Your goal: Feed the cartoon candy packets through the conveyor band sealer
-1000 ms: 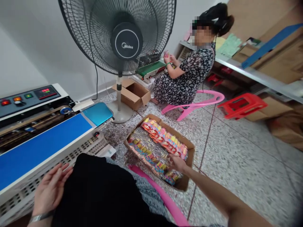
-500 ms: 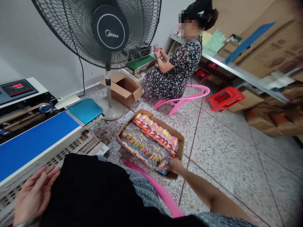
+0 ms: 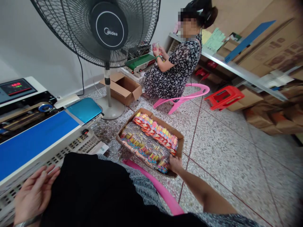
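Note:
On the speckled floor sits a shallow cardboard box (image 3: pixel 181 148) with clear-wrapped packets (image 3: pixel 153 130) in two rows, their colours pink, yellow and red. My right hand (image 3: pixel 175 164) has its fingers closed over the box's near right corner; the fingertips go inside the wall beside the packets and are partly hidden. My left hand (image 3: pixel 35 192) rests palm up at the lower left, fingers loosely apart with nothing in them. It lies nearest the white perforated basket (image 3: pixel 78 146) below the blue conveyor belt (image 3: pixel 38 142), close to my black clothing.
A standing fan (image 3: pixel 109 26) rises ahead, with an open cardboard carton (image 3: pixel 123 91) behind its base. Another person (image 3: pixel 175 63) sits on a pink chair (image 3: pixel 182 97), holding a small packet. A red stool (image 3: pixel 223 97) stands right, beside shelving. A pink chair edge (image 3: pixel 156 186) lies near me.
The view has shifted very slightly. Both hands and the box keep nearly the same places. The seated person's hands have moved a little.

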Available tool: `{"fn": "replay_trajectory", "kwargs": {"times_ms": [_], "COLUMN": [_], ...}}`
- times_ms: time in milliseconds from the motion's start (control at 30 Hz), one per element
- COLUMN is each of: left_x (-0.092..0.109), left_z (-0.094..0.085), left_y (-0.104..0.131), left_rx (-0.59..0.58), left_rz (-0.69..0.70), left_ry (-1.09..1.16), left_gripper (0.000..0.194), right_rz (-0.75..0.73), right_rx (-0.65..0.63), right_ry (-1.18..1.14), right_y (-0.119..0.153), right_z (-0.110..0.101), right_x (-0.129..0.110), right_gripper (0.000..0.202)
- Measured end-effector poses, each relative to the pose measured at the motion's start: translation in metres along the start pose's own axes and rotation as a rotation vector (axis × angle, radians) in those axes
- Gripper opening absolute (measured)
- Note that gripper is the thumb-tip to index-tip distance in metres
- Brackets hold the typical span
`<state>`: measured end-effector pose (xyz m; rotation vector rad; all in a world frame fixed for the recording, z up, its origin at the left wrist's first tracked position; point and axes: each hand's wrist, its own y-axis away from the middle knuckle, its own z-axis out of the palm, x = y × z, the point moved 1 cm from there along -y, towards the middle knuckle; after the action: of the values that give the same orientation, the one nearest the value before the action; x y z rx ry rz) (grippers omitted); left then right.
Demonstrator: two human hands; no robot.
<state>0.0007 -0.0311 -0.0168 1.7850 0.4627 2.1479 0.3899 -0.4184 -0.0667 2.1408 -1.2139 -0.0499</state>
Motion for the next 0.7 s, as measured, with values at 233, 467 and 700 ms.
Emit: {"fn": "replay_trajectory", "kwargs": {"times_ms": [233, 467, 700], "left_x": [-0.001, 0.0, -0.005], "left_z": [0.0, -0.001, -0.004], "left_y": [0.0, -0.001, -0.005], "left_rx": [-0.008, 0.0, -0.028], "left_rz": [0.004, -0.018, 0.016], "left_ry": [-0.001, 0.025, -0.009], "left_gripper": [0.031, 0.033, 0.027], "right_rz": [0.024, -0.032, -0.125], "right_rx": [-0.01, -0.027, -0.025], "right_ry": [0.021, -0.05, -0.246], "right_y": [-0.003, 0.0, 0.01], "right_z": [-0.002, -0.007, 0.004], "right_x": [-0.004, -0.003, -0.006], "right_gripper": [0.055, 0.043, 0.051]}}
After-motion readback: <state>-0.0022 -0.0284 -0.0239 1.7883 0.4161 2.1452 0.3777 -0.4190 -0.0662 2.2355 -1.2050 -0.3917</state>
